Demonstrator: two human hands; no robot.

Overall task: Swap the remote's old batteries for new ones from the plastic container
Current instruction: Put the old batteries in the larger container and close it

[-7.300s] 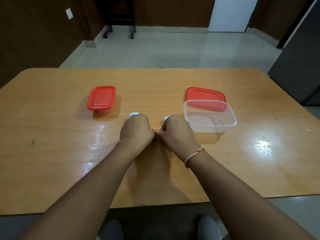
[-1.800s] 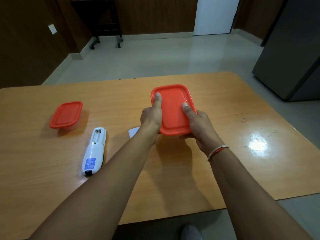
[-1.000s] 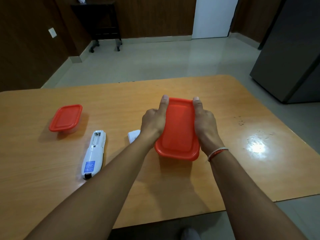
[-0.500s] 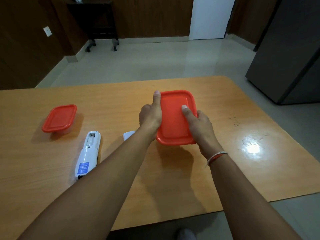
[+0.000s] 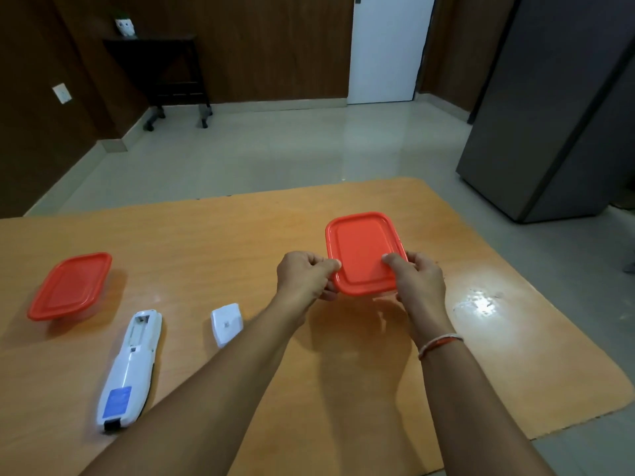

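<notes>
A big orange-brown wooden table (image 5: 240,235) fills the near part of the room, with a shiny spot of light on its right side. Past the table there is a pale floor, dark wood walls, a white door (image 5: 386,49), a small dark stand (image 5: 161,63) and a tall grey cabinet (image 5: 556,108).

Over the table, both hands hold a container with a red lid (image 5: 365,252). The left hand (image 5: 304,280) pinches its left edge with bent fingers, thumb on top. The right hand (image 5: 419,283) grips the right edge the same way. The box under the lid is mostly hidden, so what is inside cannot be seen.

Left of the held container lies a small white battery cover (image 5: 226,323). Further left lies the white remote (image 5: 130,369), back side up, its battery slot open. A blue sticker is on it, but the writing is too small to read. Beyond the remote sits a second red-lidded container (image 5: 70,285).
</notes>
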